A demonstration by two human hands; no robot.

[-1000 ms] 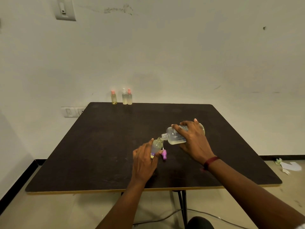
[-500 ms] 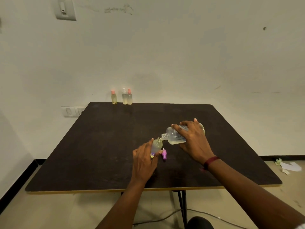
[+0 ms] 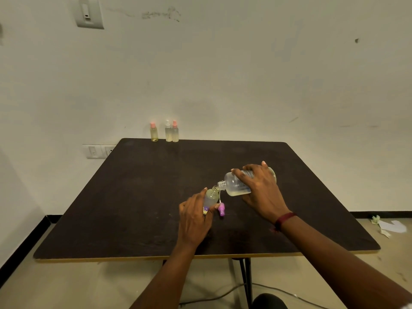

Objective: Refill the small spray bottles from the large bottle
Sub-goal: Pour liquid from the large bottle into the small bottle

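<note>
L hand (image 3: 196, 219) clamps small spray bottle (image 3: 211, 197); R hand (image 3: 263, 192) grips large bottle (image 3: 236, 185), neck just beside its mouth. Pour 1 thin stream, slow tilt.

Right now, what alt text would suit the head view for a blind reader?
The right hand tips a large clear bottle of pale yellow liquid toward the open neck of a small clear spray bottle held by the left hand, over a dark table. A purple spray cap lies beside it.
</note>
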